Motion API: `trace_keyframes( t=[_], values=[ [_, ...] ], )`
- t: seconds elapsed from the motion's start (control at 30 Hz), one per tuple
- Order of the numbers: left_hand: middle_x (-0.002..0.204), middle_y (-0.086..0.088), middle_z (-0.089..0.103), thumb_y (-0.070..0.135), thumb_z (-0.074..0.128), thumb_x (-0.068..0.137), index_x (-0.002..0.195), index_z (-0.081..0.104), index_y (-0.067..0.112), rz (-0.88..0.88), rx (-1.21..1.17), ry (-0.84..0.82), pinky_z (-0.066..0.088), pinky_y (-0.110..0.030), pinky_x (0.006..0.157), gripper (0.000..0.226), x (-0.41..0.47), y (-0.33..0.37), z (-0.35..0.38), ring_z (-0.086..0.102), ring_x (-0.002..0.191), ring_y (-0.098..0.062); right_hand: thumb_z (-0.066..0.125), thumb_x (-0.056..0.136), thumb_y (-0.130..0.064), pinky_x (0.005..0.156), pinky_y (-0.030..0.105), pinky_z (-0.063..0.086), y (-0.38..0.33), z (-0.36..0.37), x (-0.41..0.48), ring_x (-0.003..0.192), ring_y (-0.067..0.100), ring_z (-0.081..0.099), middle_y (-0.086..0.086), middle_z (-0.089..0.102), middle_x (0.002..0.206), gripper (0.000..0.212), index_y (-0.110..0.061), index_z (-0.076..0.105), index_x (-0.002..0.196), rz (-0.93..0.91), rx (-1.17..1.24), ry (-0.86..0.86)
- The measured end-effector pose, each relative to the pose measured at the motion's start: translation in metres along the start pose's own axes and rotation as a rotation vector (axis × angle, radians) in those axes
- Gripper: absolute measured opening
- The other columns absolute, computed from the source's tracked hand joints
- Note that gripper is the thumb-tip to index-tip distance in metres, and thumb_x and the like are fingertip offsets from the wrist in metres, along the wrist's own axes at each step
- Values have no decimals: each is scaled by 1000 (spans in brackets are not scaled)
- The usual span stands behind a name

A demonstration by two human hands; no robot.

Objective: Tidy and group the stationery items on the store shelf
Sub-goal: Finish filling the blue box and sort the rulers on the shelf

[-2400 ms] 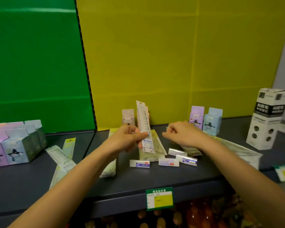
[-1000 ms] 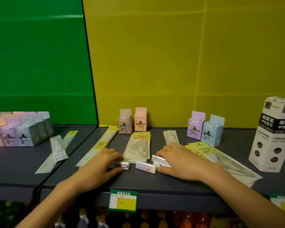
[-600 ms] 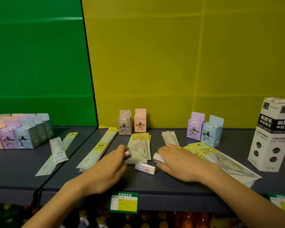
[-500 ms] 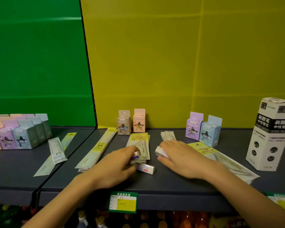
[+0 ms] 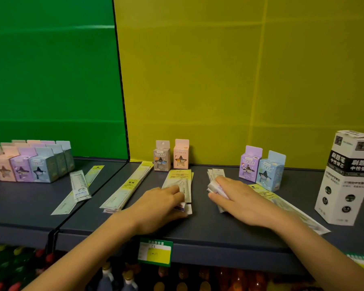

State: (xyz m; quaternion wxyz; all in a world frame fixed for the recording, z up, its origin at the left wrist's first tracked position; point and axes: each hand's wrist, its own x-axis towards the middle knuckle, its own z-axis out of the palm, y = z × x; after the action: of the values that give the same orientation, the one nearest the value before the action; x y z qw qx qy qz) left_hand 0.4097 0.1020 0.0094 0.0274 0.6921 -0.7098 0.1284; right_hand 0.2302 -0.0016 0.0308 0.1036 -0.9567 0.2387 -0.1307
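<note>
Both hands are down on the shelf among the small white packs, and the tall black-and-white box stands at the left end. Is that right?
No. The tall black-and-white box stands at the right end of the shelf, as the head view shows. The rest holds: left hand and right hand are both down among the small white packs.
</note>
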Motion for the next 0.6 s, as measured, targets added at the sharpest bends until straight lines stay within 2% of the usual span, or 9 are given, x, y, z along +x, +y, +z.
trace_keyframes(
  t=[0.1,0.17,0.23,0.3,0.37,0.43,0.5,0.57,0.6],
  values=[
    [108,-3,56,45,37,93,107,46,18,-122,-96,87,35,-26,75,31,-18,-11,-3,52,96,-20,37,95,-41,75,30,37,-6,2,11,92,16,48,-6,47,93,14,-31,39,85,-62,68,18],
    [97,-3,57,42,40,93,100,46,17,-204,-222,143,37,-29,72,27,-38,-24,-6,52,87,-20,36,96,-40,69,29,33,-14,7,22,88,15,46,-10,43,83,19,-26,37,83,-112,92,13],
    [86,0,56,39,42,93,98,45,16,-279,-316,208,40,-33,69,23,-62,-40,-12,50,75,-18,36,95,-41,72,31,35,-29,14,34,86,16,48,-12,43,77,22,-29,35,77,-157,117,2],
    [77,1,54,34,45,93,102,47,14,-393,-359,265,39,-33,65,23,-90,-56,-20,48,67,-16,36,95,-42,77,36,42,-49,20,48,86,17,56,-5,55,84,22,-24,43,84,-192,178,-15],
    [68,4,51,32,49,91,103,51,13,-515,-394,335,38,-30,61,23,-120,-72,-26,46,60,-11,37,95,-41,74,33,46,-76,25,60,81,15,61,1,62,87,28,-16,47,92,-243,231,-43],
    [63,4,49,30,53,89,98,53,10,-617,-457,377,39,-29,59,22,-154,-89,-31,44,56,-12,37,95,-42,69,30,47,-106,34,73,71,13,63,0,64,80,27,-17,44,86,-326,240,-62],
    [65,-2,49,28,55,89,95,54,8,-697,-518,384,41,-29,57,22,-191,-107,-34,44,57,-15,36,94,-46,66,35,44,-141,46,87,66,18,58,0,58,71,29,-24,36,75,-387,166,-74],
    [67,-4,52,28,56,88,94,56,7,-754,-527,380,39,-23,53,22,-234,-128,-37,46,56,-13,35,94,-47,60,33,37,-182,61,99,63,17,49,-4,50,64,33,-27,29,68,-425,131,-95],
    [67,-4,54,28,57,87,91,57,6,-776,-527,382,38,-19,50,22,-256,-139,-39,47,54,-9,36,94,-47,60,33,37,-203,70,105,65,18,50,-4,52,65,33,-27,30,69,-446,149,-108]
  ],
)
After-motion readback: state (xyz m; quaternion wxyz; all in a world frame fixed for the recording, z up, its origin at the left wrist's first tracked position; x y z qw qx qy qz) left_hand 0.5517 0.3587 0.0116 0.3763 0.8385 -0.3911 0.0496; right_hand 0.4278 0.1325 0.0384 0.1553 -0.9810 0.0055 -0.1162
